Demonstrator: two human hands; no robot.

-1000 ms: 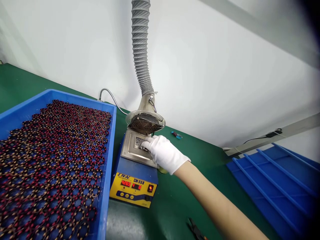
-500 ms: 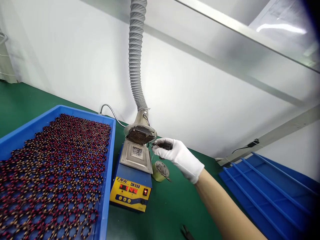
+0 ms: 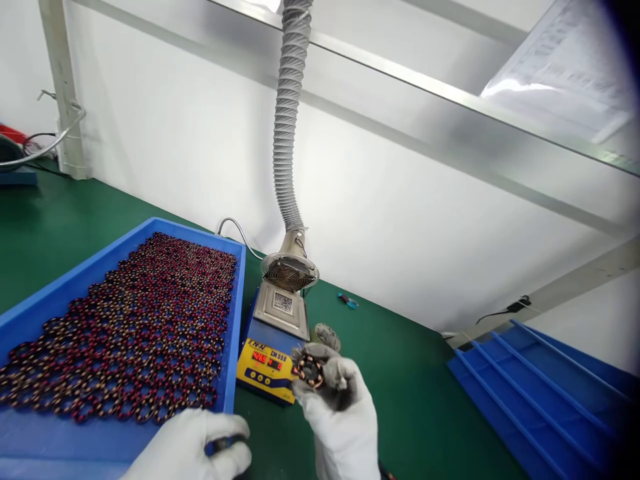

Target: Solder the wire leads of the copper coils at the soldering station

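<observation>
My right hand (image 3: 340, 413), in a white glove with dark-stained fingertips, holds a wound ring coil (image 3: 310, 371) in front of the yellow panel of the solder pot (image 3: 265, 372). At the lower left, my left hand (image 3: 195, 443), gloved in white, has its fingers curled round a small dark and blue object that I cannot make out, over the near right corner of the blue tray (image 3: 240, 293). Rows of similar ring coils (image 3: 165, 320) fill much of that tray. Partly behind my right hand is a small round can (image 3: 327, 337).
A grey exhaust hose (image 3: 287, 127) hangs down to a round hood (image 3: 290, 270) over the solder pot. Small blue-handled pliers (image 3: 347, 301) lie behind on the green table (image 3: 415, 380). Blue trays (image 3: 540, 393) stand at the right.
My right hand has come back from beside the hood, nearer to me, with the coil now plainly visible in it. My left hand has entered at the bottom. The view has shifted.
</observation>
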